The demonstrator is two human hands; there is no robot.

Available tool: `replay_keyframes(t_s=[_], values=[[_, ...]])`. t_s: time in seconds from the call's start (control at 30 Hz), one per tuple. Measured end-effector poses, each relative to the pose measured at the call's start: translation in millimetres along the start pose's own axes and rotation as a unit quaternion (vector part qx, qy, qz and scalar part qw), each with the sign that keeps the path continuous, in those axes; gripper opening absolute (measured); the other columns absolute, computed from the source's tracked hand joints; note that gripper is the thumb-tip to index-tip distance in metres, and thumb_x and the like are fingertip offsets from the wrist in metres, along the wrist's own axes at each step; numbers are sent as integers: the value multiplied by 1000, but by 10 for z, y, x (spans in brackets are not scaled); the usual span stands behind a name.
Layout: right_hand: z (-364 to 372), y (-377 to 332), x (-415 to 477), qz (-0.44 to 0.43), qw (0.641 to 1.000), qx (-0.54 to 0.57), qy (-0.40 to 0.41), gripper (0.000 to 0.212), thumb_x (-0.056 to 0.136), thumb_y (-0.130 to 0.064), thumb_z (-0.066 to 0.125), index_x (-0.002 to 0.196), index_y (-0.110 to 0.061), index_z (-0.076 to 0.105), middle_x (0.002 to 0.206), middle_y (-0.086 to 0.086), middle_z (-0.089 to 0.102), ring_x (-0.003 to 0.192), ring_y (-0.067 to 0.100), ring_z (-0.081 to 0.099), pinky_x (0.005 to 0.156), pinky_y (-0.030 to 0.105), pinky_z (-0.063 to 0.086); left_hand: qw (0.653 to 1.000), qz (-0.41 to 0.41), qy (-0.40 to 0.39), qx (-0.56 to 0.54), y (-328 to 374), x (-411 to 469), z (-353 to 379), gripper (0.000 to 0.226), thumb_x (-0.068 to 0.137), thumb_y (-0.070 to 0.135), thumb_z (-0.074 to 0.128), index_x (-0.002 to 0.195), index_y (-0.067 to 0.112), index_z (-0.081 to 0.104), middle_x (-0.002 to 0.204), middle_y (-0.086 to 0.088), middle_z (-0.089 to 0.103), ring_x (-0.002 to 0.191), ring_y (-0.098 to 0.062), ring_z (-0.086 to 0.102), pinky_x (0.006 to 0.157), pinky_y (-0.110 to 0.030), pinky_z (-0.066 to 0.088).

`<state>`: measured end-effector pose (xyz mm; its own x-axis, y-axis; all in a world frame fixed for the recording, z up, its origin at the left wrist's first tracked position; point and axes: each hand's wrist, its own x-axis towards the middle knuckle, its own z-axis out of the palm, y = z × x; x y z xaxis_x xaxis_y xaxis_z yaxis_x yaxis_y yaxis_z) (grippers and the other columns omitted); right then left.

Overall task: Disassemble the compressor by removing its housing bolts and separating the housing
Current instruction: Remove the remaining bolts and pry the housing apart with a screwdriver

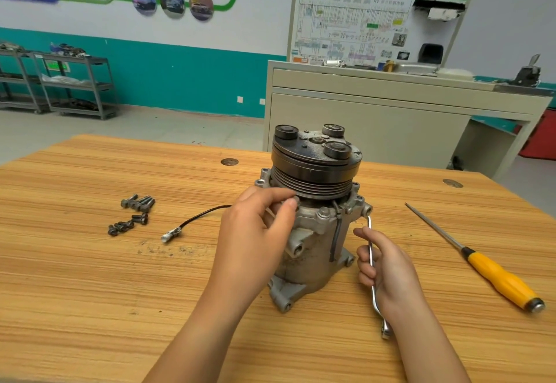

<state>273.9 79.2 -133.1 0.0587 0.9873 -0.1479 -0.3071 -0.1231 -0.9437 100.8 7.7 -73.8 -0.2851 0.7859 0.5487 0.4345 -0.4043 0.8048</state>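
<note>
Grey cast-aluminium compressor [313,250] stands upright on the wooden desk [90,292], black grooved pulley [316,178] on top, resting on small mounting ears. Your left hand [255,226] pinches what looks like a housing bolt [296,200] at the flange just under the pulley. Your right hand [388,265] is wrapped round the slim silver wrench [369,232], just beside the body and not on a bolt.

Risks:
- Nothing steadies the body, so a sideways tug could tip it.
- The bolt could slip from your pinch and roll. Park it with the dark loose bolts [132,214] at left.
- The front flange bolt [323,211] looks seated. Prying with the yellow-handled screwdriver [496,274] before it's out could score the joint.
</note>
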Motion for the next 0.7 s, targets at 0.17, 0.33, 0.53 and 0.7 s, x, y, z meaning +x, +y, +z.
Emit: replay_keyframes(t_s=[0.17, 0.33, 0.53, 0.7], values=[[9, -2, -1, 2, 1000, 0, -1, 21, 87, -22, 56, 100, -6, 60, 44, -3, 42, 33, 7, 27, 31, 19, 21, 999, 27, 14, 23, -8, 16, -6, 19, 81, 20, 65, 75, 37, 60, 74, 12, 59, 64, 3, 52, 60, -8, 37], [11, -3, -2, 11, 1000, -7, 13, 19, 87, -23, 56, 97, -7, 60, 45, -4, 42, 34, 7, 27, 32, 18, 22, 997, 66, 11, 28, -61, -1, 15, 13, 85, 16, 63, 90, 26, 69, 80, 17, 58, 73, 5, 54, 64, -5, 37], [17, 12, 1, -3, 999, -4, 40, 17, 87, -22, 57, 97, -8, 60, 44, -5, 42, 34, 6, 28, 32, 18, 22, 995, 84, -10, 45, -60, 41, -25, 13, 85, 14, 64, 89, 26, 67, 75, 18, 56, 73, 8, 53, 66, -4, 37], [42, 27, 2, -3, 999, -2, 33, 19, 86, -20, 57, 99, -6, 59, 44, -4, 43, 34, 7, 28, 32, 17, 22, 995, 74, -6, 66, -57, 98, -6, 17, 73, 33, 67, 72, 33, 50, 72, 13, 50, 69, 6, 48, 63, -5, 35]])
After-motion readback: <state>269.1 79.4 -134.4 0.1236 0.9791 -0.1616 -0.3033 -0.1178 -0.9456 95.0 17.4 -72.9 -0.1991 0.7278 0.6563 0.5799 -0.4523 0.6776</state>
